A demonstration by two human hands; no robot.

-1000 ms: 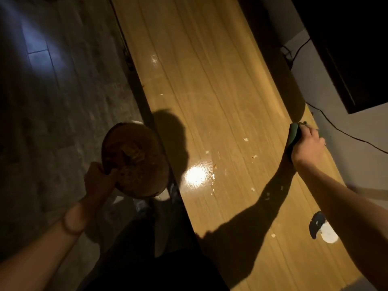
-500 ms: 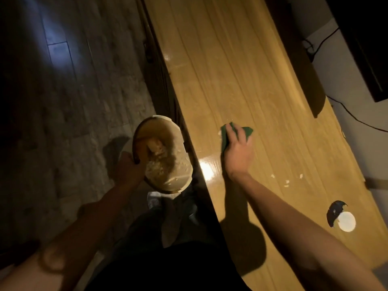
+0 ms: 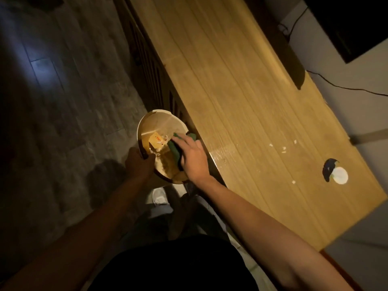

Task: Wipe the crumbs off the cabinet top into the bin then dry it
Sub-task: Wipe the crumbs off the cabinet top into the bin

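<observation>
A long wooden cabinet top (image 3: 241,101) runs up the middle of the head view. A round pale bin (image 3: 159,120) hangs just off its front edge, and my left hand (image 3: 137,163) grips the bin's near rim. My right hand (image 3: 192,157) holds a green sponge (image 3: 175,150) over the bin's mouth, past the cabinet edge. Scraps and a yellow packet (image 3: 156,140) lie inside the bin. A few white crumbs (image 3: 283,148) remain on the wood at the right, and one more crumb (image 3: 293,182) lies nearer to me.
A cable hole with a white cap (image 3: 340,175) sits near the cabinet's right end. A dark screen (image 3: 346,24) and a cable (image 3: 340,87) are by the wall at the upper right. Grey tiled floor (image 3: 63,101) lies to the left. My shoe (image 3: 160,196) shows below the bin.
My right hand swept the sponge from the back of the cabinet top across to the front edge and over the bin. My left hand brought the bin up against the cabinet edge.
</observation>
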